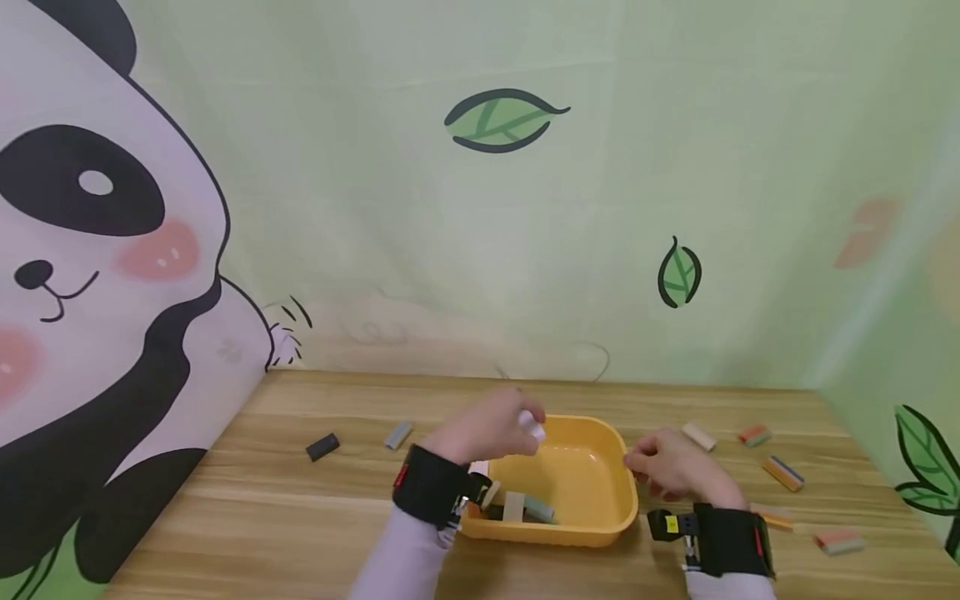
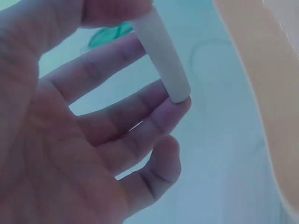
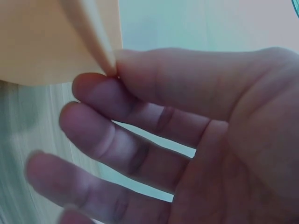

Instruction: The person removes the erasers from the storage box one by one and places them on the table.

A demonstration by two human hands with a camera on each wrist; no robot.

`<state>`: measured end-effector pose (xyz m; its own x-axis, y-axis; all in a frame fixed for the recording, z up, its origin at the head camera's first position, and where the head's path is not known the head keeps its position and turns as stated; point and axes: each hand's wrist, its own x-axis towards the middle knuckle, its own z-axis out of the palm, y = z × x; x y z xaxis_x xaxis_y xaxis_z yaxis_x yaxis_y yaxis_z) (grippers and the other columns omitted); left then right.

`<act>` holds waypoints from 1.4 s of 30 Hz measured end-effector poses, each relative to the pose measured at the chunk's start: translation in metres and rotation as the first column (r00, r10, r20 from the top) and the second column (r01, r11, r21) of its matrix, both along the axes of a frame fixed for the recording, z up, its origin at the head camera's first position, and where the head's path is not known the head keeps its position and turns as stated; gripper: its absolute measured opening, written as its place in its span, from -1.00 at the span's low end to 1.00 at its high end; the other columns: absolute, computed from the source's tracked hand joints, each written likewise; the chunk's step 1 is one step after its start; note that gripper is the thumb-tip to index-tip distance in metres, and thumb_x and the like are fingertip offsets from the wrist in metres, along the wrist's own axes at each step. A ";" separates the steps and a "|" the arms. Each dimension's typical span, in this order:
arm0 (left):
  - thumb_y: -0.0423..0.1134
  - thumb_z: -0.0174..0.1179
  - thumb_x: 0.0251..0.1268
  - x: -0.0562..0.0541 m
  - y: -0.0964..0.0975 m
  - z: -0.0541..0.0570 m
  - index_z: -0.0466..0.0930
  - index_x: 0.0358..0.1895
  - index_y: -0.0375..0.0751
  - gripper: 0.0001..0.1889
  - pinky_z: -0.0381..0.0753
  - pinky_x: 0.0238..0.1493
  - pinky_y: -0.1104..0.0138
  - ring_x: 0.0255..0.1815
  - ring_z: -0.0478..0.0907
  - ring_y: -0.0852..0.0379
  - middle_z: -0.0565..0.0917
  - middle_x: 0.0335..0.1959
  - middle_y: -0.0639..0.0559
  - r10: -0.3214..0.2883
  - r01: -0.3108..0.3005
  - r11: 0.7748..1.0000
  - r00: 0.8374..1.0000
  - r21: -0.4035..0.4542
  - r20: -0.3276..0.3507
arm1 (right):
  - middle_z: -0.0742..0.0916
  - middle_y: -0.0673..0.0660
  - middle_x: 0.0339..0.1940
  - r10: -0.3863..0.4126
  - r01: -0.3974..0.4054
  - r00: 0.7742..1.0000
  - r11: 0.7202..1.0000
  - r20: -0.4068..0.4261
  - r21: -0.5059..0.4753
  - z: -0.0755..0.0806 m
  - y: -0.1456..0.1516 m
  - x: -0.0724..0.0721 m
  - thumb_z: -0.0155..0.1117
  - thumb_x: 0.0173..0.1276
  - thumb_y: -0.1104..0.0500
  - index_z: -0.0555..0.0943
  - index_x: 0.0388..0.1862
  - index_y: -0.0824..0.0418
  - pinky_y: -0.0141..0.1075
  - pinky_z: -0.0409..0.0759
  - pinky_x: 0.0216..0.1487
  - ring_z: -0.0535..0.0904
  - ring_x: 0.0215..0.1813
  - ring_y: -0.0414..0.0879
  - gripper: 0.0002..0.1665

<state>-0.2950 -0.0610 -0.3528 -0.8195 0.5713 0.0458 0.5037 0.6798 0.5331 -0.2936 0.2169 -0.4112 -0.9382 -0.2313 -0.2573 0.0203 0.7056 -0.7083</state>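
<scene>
My left hand (image 1: 491,425) is over the left side of a yellow plastic basket (image 1: 592,479), pinching a white eraser (image 1: 531,426) between thumb and fingers. In the left wrist view the eraser (image 2: 164,58) is a slim bar held by its ends, and the little finger curls free of it. The right hand (image 1: 678,465) pinches the basket's right rim; the right wrist view shows thumb and index finger on that rim (image 3: 91,35). Inside, near the front left, lie several erasers, among them a beige one (image 1: 513,506) and a grey-green one (image 1: 539,509). My left wrist partly hides that corner.
Left of the basket lie a black eraser (image 1: 322,447) and a grey one (image 1: 398,434). To the right are several more: a whitish one (image 1: 699,436), an orange-and-blue one (image 1: 783,472) and a pink-and-grey one (image 1: 838,542). A printed curtain (image 1: 390,208) stands behind the wooden table (image 1: 285,517).
</scene>
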 end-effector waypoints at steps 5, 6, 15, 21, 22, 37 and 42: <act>-0.30 0.30 0.13 0.008 -0.042 -0.011 0.64 -0.01 -0.21 -0.68 0.53 -0.26 0.27 -0.24 0.48 0.08 0.59 -0.08 -0.06 0.145 -0.145 0.986 0.989 0.079 0.002 | 0.58 0.11 -0.59 0.008 -0.008 1.000 1.000 -0.004 0.003 0.000 0.000 0.001 0.17 0.45 0.16 0.61 -0.42 0.21 -0.28 0.47 -0.55 0.49 -0.58 -0.08 -0.77; -0.31 0.31 0.12 0.011 -0.049 -0.013 0.64 0.00 -0.22 -0.67 0.53 -0.27 0.25 -0.24 0.48 0.05 0.59 -0.05 -0.09 0.178 -0.177 0.979 0.984 0.096 0.005 | 0.57 0.10 -0.59 0.009 -0.009 1.000 1.000 -0.008 0.008 0.001 0.000 0.001 0.17 0.45 0.16 0.60 -0.43 0.21 -0.28 0.47 -0.54 0.48 -0.58 -0.08 -0.76; -0.27 0.37 0.09 0.026 -0.083 -0.027 0.67 -0.08 -0.24 -0.71 0.54 -0.18 0.17 -0.15 0.48 0.00 0.59 -0.04 -0.12 0.392 -0.386 0.913 0.920 0.130 -0.020 | 0.55 0.09 -0.62 -0.011 0.011 1.000 1.000 -0.012 0.006 0.003 0.004 0.005 0.17 0.44 0.17 0.57 -0.47 0.21 -0.29 0.44 -0.56 0.46 -0.60 -0.08 -0.74; -0.28 0.39 0.06 0.021 -0.107 -0.045 0.64 -0.13 -0.28 -0.71 0.54 -0.15 0.09 -0.17 0.49 -0.05 0.57 -0.11 -0.17 0.476 -0.472 0.875 0.880 0.105 -0.004 | 0.59 0.12 -0.55 -0.011 0.011 1.000 0.999 0.008 -0.045 -0.001 0.004 0.005 0.16 0.45 0.15 0.59 -0.42 0.23 -0.28 0.44 -0.55 0.48 -0.57 -0.07 -0.75; -0.29 0.39 0.07 0.021 -0.112 -0.049 0.64 -0.13 -0.28 -0.72 0.55 -0.15 0.07 -0.18 0.49 -0.05 0.56 -0.12 -0.17 0.489 -0.486 0.869 0.873 0.095 0.000 | 0.59 0.12 -0.54 -0.006 0.007 1.000 0.998 0.014 -0.061 -0.002 0.003 0.004 0.16 0.46 0.14 0.60 -0.41 0.23 -0.28 0.43 -0.55 0.48 -0.56 -0.07 -0.75; -0.39 0.33 -0.02 0.019 -0.148 -0.088 0.62 -0.24 -0.29 -0.79 0.41 -0.33 0.16 -0.35 0.43 -0.04 0.53 -0.33 -0.10 0.598 -0.598 0.801 0.800 -0.010 0.050 | 0.58 0.11 -0.59 -0.008 0.008 1.000 1.000 -0.001 -0.002 -0.006 -0.001 0.001 0.17 0.46 0.14 0.61 -0.42 0.21 -0.25 0.49 -0.53 0.49 -0.56 -0.06 -0.75; -0.42 0.39 -0.11 0.017 -0.149 -0.095 0.58 -0.35 -0.28 -0.79 0.38 -0.40 0.20 -0.41 0.42 -0.02 0.52 -0.42 -0.06 0.611 -0.611 0.791 0.791 0.009 0.027 | 0.58 0.11 -0.58 -0.009 0.009 1.000 1.000 0.002 0.015 -0.002 -0.001 0.001 0.17 0.46 0.14 0.61 -0.41 0.21 -0.26 0.49 -0.53 0.48 -0.57 -0.06 -0.76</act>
